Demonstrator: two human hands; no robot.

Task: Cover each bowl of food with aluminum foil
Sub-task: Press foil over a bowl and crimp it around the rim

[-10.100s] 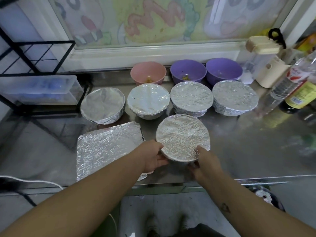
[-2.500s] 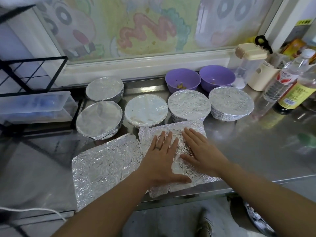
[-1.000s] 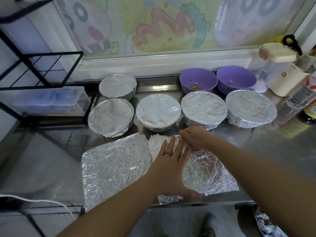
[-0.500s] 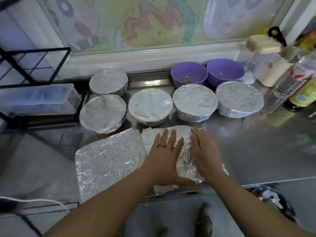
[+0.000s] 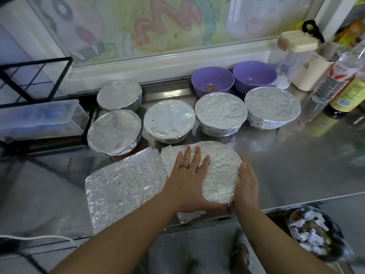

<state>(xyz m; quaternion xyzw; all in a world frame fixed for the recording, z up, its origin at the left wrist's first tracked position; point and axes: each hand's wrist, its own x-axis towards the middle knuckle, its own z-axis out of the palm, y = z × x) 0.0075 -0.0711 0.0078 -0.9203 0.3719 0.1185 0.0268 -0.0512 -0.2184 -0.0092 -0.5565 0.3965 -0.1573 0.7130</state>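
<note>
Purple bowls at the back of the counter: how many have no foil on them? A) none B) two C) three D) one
B: the left purple bowl and the right purple bowl both stand open at the back, their insides showing, with no foil on either.
</note>
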